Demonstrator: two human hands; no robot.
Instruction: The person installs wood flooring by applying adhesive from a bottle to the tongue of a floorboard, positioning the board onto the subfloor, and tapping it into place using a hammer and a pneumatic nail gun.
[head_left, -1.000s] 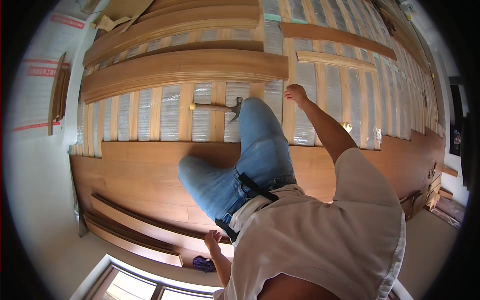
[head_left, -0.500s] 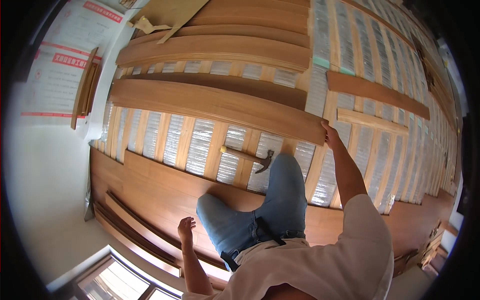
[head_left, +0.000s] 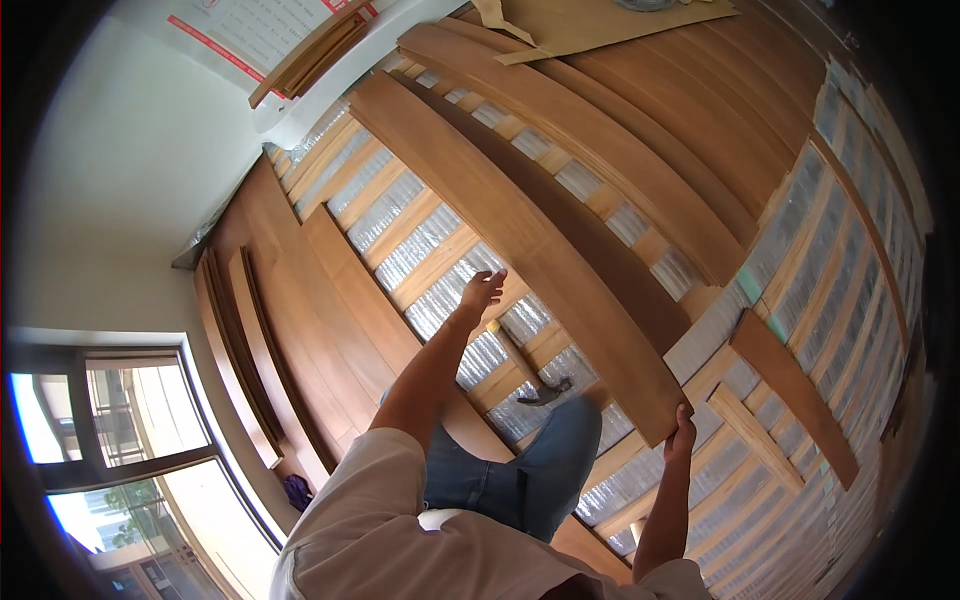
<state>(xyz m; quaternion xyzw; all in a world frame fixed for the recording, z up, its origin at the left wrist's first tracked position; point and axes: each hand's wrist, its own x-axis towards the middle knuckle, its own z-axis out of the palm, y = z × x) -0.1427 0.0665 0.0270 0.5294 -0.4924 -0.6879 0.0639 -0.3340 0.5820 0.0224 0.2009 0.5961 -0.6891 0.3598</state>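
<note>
A long brown floorboard (head_left: pixel 540 260) is tilted up over the wooden battens, running from the far left to the near right. My right hand (head_left: pixel 680 432) grips its near right end, with the fingers partly behind it. My left hand (head_left: pixel 485 290) is stretched out by the board's near long edge, its fingers apart; whether they touch the edge I cannot tell. Below the left hand, a claw hammer (head_left: pixel 545 392) with a wooden handle lies across the battens, close to my knee.
Laid flooring (head_left: pixel 300 300) spans the left, with narrow boards (head_left: pixel 270 350) beside the wall. More loose boards (head_left: pixel 600 140) lie beyond the held one, under brown cardboard (head_left: pixel 620 25). A short board (head_left: pixel 795 395) and a wood strip (head_left: pixel 755 435) rest on battens at right.
My view has turned left. My left hand has moved from beside my knee forward to the board's near edge. My right hand still holds the board's end.
</note>
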